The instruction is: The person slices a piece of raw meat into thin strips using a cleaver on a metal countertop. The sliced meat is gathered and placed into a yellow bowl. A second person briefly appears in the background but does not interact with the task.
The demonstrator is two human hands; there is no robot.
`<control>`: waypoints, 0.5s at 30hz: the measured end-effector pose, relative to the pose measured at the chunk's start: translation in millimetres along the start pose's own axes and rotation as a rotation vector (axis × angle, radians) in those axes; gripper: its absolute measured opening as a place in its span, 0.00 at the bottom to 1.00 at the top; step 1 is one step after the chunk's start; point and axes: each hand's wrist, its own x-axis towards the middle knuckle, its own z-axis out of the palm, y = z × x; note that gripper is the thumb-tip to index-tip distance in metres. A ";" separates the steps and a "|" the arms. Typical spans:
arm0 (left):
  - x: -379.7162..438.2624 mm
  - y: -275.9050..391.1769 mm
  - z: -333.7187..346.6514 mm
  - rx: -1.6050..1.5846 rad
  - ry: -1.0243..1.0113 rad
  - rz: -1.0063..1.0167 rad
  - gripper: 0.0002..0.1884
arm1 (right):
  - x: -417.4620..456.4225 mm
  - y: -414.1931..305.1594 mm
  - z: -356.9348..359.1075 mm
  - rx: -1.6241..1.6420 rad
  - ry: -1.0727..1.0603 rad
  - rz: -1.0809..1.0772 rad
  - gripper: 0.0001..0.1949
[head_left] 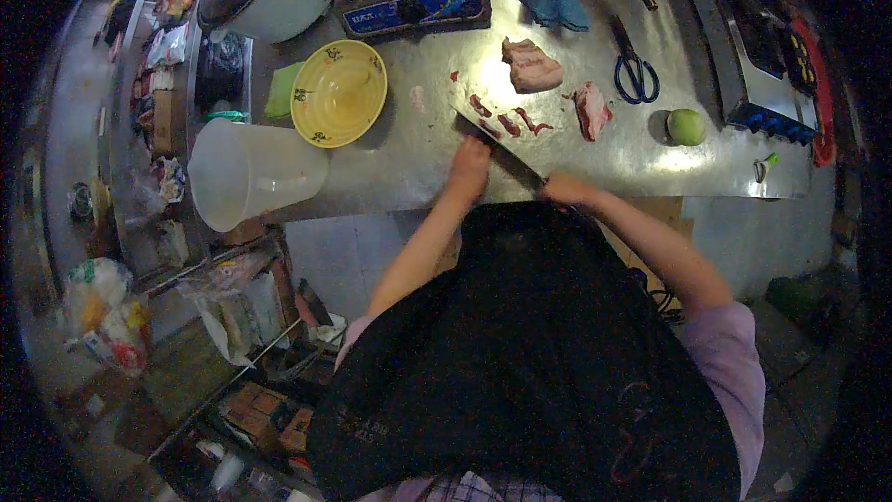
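Observation:
My right hand grips the handle of a kitchen knife near the front edge of the steel counter. Its blade points up and to the left across the counter. Beside the blade, on its left, is my left hand, with fingers curled down; whether anything is under them is hidden. Several cut strips of red meat lie just beyond the blade. Farther back rests a large pale slab of raw meat, and a smaller fatty piece sits to its right.
Left of my hands stand a yellow bowl and a translucent plastic pitcher on its side. Kitchen scissors, a round green fruit or vegetable and a peeler are on the right. A portable gas stove and blue cloth lie behind.

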 end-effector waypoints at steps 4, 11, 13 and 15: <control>-16.0 23.9 30.5 -0.151 -0.084 0.047 0.05 | 39.0 -15.5 -5.8 0.207 0.050 0.008 0.14; 5.8 -30.9 -10.6 0.026 0.041 -0.139 0.06 | 20.3 -20.0 -10.8 0.119 0.096 -0.031 0.14; 12.4 -32.0 -22.8 0.013 -0.053 -0.297 0.08 | 8.9 -19.0 -7.1 0.073 0.108 -0.011 0.13; 16.2 -27.2 -33.9 0.115 -0.260 -0.340 0.10 | -2.1 -22.6 -10.3 0.045 0.128 -0.060 0.13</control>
